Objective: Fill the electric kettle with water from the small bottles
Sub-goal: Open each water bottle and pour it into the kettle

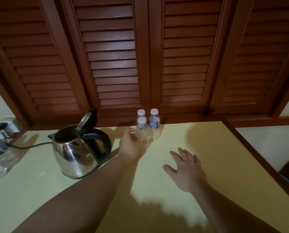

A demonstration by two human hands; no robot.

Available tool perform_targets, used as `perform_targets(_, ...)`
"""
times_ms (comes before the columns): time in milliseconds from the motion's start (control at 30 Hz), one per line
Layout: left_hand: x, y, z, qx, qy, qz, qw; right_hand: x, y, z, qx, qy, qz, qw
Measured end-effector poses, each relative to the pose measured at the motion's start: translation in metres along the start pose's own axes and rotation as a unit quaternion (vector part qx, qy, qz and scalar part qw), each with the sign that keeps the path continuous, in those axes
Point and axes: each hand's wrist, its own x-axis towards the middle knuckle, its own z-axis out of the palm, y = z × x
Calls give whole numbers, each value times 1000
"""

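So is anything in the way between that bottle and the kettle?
Nothing visible. The left hand grips the nearest bottle, and only bare table lies between it and the kettle. The kettle's lid is up, so its mouth is open.

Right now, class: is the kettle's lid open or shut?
Open. The lid stands tilted up behind the handle, and the dark inside of the kettle shows through its mouth.

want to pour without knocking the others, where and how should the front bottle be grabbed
Grip the front bottle around its clear mid-body, below the white cap, coming from its left, the kettle side, as the left hand does. It stands upright; another bottle stands right behind it and the labelled bottle close on its right, so the left and front are probably the freest sides.
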Motion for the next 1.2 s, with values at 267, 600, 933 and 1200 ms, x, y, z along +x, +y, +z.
perform_targets(267,-29,-20,-24,49,-56,8,997,-3,-1,-1,14,14,0,1000)
perform_targets(600,-119,-109,-166,278,-153,202,926,-19,-30,-3,6,51,31,998)
perform_targets(933,-125,-160,-309,275,-155,205,927,-77,-240,56,97,89,-128,983)
perform_targets(1200,-111,-192,-420,210,-7,160,964,-83,-395,88,136,29,-182,973)
